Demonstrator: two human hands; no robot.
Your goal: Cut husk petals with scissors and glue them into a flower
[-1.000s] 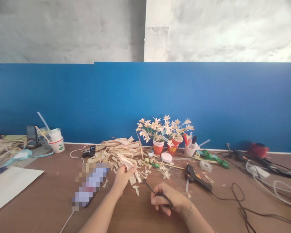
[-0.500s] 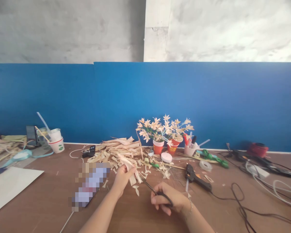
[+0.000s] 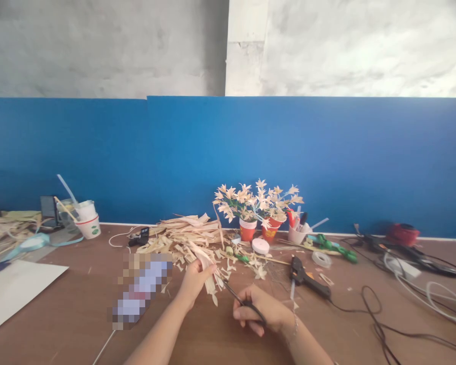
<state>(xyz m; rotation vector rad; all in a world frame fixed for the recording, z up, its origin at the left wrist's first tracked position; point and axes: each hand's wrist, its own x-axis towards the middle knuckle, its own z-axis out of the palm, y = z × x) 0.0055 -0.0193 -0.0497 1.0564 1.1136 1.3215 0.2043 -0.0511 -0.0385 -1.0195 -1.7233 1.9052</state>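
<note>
My left hand (image 3: 196, 282) pinches a pale dried husk strip (image 3: 209, 276) between thumb and fingers, its lower end hanging toward the table. In my right hand (image 3: 256, 306) is a pair of dark scissors (image 3: 235, 295), fingers through the handles. The blade tips point up and left, close to the strip's edge; whether they touch it I cannot tell. Behind my left hand lies a heap of dried husk strips (image 3: 190, 230). Small cut petal pieces (image 3: 260, 271) are scattered to the right of the strip.
Two red cups (image 3: 248, 230) hold pale star-shaped flowers (image 3: 260, 200) by the blue partition (image 3: 289, 147). A glue gun (image 3: 307, 281) with a trailing cord lies right of my right hand. A blurred-out phone-like object (image 3: 142, 291) is at left. Tape roll (image 3: 321, 259) and cables lie further right.
My right hand with the scissors has shifted slightly left and up. My left hand and the husk strip have moved a little to the right, bringing strip and blades nearer.
</note>
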